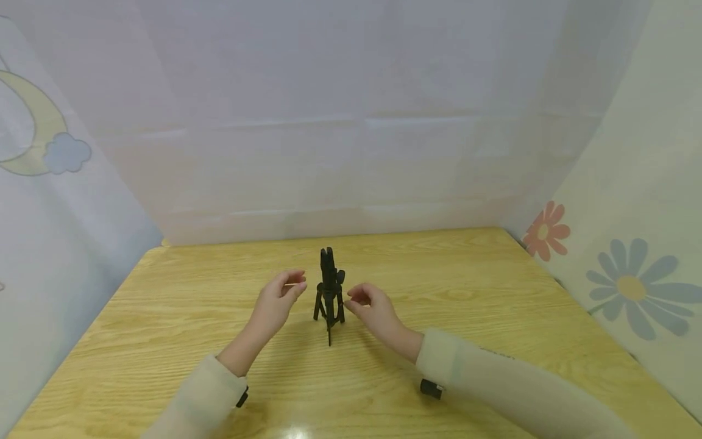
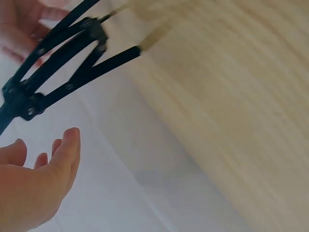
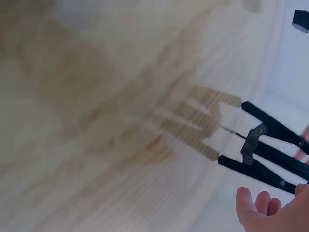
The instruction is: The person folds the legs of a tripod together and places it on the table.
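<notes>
A small black tripod (image 1: pixel 329 292), its legs spread, stands upright on the wooden table between both hands. Its narrow top is raised, and a round knob (image 1: pixel 340 277) sticks out on its right side. To the left, my left hand (image 1: pixel 278 300) is held beside the tripod, fingers loosely bent and apart from it. My right hand (image 1: pixel 377 311) mirrors it on the other side, fingertips near a leg. In the left wrist view, the tripod legs (image 2: pixel 72 63) cross above the left hand (image 2: pixel 43 179). The right wrist view has the right hand (image 3: pixel 277 212) just below the tripod legs (image 3: pixel 270 145).
The wooden table (image 1: pixel 192 317) reaches back to a pale cloth wall (image 1: pixel 351 152). Patterned cloth sides, with a moon (image 1: pixel 41 116) on the left and flowers (image 1: pixel 631 286) on the right, enclose it. Each wrist carries a black device (image 1: pixel 431 388).
</notes>
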`<state>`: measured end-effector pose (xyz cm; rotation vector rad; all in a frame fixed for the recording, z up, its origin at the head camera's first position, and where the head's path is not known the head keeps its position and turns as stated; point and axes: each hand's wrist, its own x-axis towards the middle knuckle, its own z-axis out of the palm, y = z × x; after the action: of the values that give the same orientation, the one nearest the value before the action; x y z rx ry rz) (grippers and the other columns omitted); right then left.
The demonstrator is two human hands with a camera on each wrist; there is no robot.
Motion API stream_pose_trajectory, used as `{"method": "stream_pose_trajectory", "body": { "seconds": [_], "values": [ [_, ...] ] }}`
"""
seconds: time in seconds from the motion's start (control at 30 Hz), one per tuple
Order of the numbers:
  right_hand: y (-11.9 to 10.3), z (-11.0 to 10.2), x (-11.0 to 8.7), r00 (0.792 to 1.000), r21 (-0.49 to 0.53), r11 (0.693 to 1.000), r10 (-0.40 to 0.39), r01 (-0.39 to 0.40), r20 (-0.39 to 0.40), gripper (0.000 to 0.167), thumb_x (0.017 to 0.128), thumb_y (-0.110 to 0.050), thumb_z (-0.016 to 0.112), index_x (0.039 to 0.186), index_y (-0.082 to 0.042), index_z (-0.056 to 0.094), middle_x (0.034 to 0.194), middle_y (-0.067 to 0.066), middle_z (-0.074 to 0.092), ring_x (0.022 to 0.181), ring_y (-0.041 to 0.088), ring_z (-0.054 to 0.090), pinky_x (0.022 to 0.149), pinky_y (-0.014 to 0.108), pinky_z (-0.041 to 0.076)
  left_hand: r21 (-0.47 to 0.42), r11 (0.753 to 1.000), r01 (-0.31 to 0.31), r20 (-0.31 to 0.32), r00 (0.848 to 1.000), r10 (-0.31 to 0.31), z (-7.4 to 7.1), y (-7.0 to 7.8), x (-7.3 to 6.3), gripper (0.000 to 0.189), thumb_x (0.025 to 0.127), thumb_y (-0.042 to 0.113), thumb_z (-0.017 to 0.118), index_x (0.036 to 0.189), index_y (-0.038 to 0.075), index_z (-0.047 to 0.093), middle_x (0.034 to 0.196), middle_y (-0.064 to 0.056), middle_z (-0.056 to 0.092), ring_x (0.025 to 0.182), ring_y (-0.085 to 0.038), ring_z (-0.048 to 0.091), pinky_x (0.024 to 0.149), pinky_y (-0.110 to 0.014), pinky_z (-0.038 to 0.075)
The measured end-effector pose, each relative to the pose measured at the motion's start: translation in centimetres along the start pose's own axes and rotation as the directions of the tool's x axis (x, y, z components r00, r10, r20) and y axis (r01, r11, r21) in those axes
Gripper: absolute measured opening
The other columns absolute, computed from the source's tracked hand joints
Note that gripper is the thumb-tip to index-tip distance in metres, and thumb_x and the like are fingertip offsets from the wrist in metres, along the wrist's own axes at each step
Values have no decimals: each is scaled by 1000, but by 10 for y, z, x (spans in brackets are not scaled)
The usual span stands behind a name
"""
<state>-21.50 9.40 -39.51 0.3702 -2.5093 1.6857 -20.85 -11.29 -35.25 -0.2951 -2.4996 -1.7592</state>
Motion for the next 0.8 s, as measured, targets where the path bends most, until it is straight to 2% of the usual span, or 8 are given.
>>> {"method": "stream_pose_trajectory", "body": {
  "seconds": [0.17,0.47,0.67,0.8],
  "values": [
    [-5,2,-8,1000,22,1000,17,-18,19,13,91,0,65,101,6,61,91,7,61,86,20,57,68,25,49,43,999,24,32,999,-26,2,-13,-2,32,99,4,55,128,-8,54,121,-23,58,110,-35,60,92,-43,50],
    [-2,6,-10,1000,-2,1000,4,-4,3,14,90,4,64,102,10,61,92,10,62,88,26,59,77,35,51,59,998,21,50,998,-24,8,-20,-1,29,97,-1,55,125,-8,56,116,-22,61,104,-34,62,89,-42,52],
    [3,6,-5,999,-18,999,40,-39,22,16,91,6,61,106,10,63,99,16,66,94,30,62,80,37,54,163,986,-27,74,997,15,15,-22,-1,29,94,-5,58,123,-6,58,108,-16,65,97,-33,63,82,-41,54],
    [6,7,1,999,-40,999,39,-38,37,17,91,5,62,107,10,66,102,20,68,96,32,64,82,39,54,185,981,-51,92,995,35,19,-23,0,29,92,-6,60,121,-6,60,107,-16,65,96,-33,63,80,-40,55]
  ]
}}
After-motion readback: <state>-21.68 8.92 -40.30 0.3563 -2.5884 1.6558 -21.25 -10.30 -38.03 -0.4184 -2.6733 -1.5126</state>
